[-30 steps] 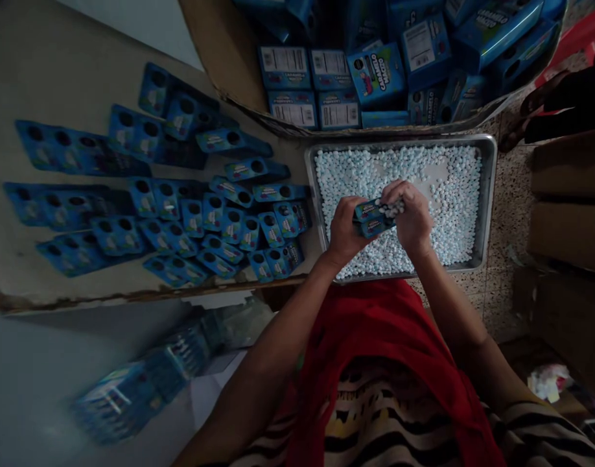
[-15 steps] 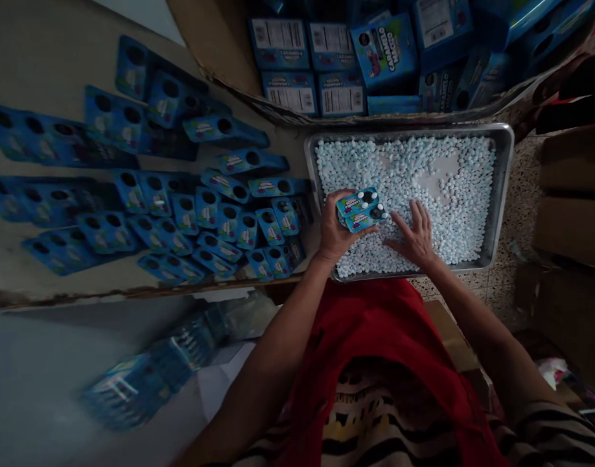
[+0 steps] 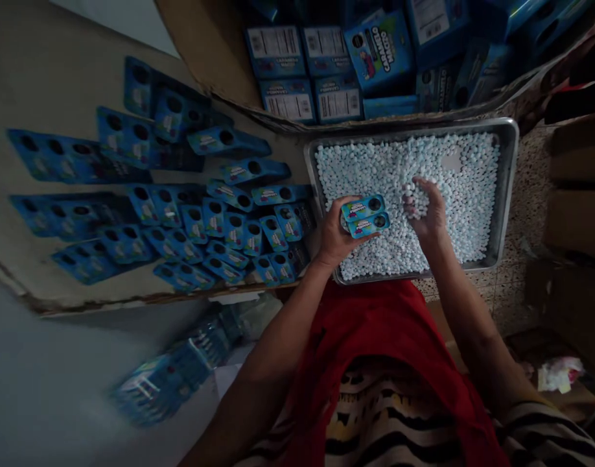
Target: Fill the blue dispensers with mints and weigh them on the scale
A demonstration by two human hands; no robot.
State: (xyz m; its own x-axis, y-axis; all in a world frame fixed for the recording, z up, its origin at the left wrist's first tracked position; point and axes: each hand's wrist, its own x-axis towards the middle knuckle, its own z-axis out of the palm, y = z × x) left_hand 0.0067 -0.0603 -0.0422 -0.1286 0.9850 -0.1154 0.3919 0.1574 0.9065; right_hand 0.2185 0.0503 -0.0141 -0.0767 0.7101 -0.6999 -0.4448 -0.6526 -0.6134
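Two small blue candy boxes (image 3: 363, 216), side by side with round dark holes on top, are gripped in my left hand (image 3: 337, 232) over the left part of a metal tray (image 3: 505, 194). White and pale blue candies (image 3: 375, 168) cover most of the tray's bottom. My right hand (image 3: 428, 211) is above the candies, to the right of the boxes, its fingers curled up around a handful of them. Some candies show between the fingers and in the palm.
Many blue candy boxes (image 3: 234, 230) stand in rows on the table (image 3: 30, 272) at left. Behind the tray, a large cardboard carton (image 3: 195, 45) holds more blue packages (image 3: 382, 52). Wrapped blue packs (image 3: 166, 376) lie below the table edge. Brown cardboard boxes (image 3: 579, 220) stand at right.
My right hand has moved right and scooped up candies; its fingers were spread before. White candies that sat on top of the held boxes no longer show there. My left hand keeps its grip.
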